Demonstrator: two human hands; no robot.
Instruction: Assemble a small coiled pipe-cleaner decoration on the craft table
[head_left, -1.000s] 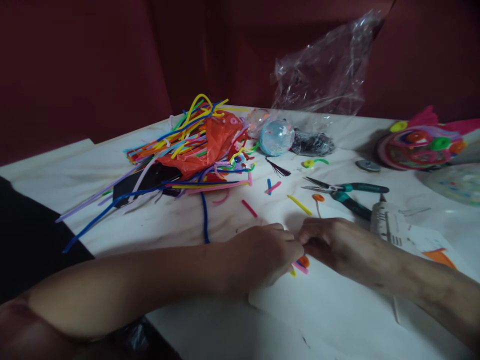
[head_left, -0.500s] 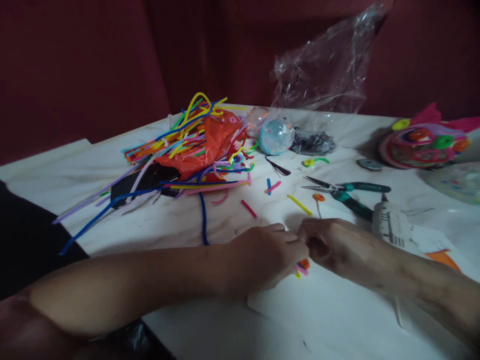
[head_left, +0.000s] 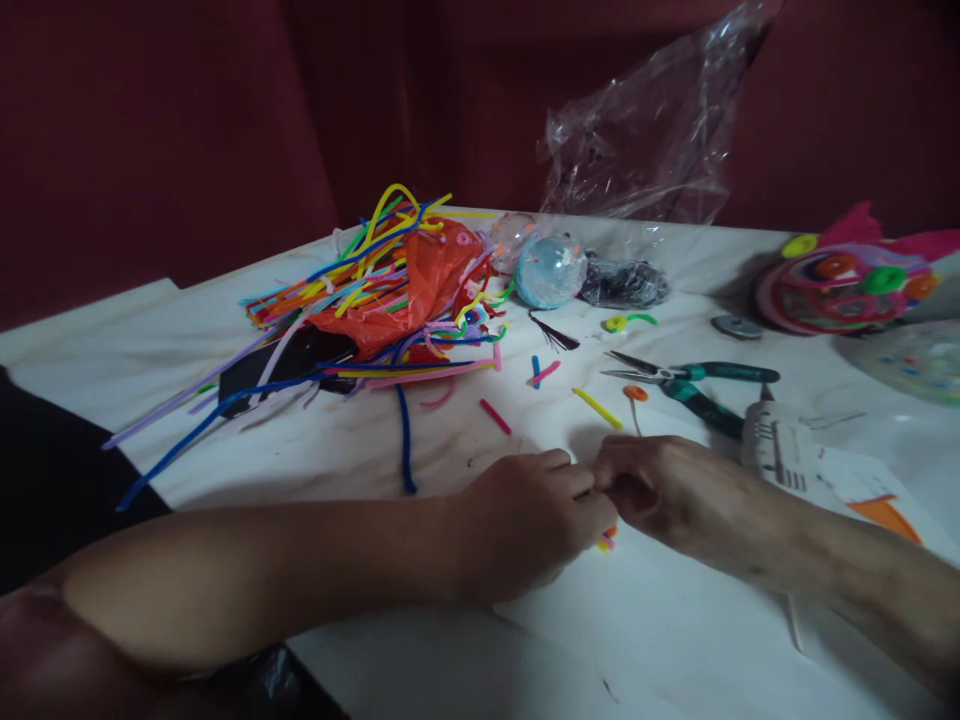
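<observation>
My left hand (head_left: 532, 515) and my right hand (head_left: 667, 490) meet fingertip to fingertip low over a white sheet of paper (head_left: 675, 620). Between them they pinch a small bundle of short pipe-cleaner pieces (head_left: 606, 540), pink, yellow and orange, mostly hidden by the fingers. Both hands are closed on it. Short loose pieces lie just beyond the hands: a yellow one (head_left: 597, 408), a red one (head_left: 495, 416) and an orange coil on a stem (head_left: 635, 396).
A tangled heap of coloured pipe cleaners (head_left: 375, 300) with orange plastic lies at the left. Green-handled pliers (head_left: 690, 380) and a glue gun (head_left: 776, 445) are at the right. A clear ball (head_left: 550, 272), crumpled cellophane (head_left: 645, 140) and a decorated craft piece (head_left: 840, 285) stand behind.
My hands have closed further over the small bundle, so less of its pink and orange ends shows. The hands stay in the same place on the paper.
</observation>
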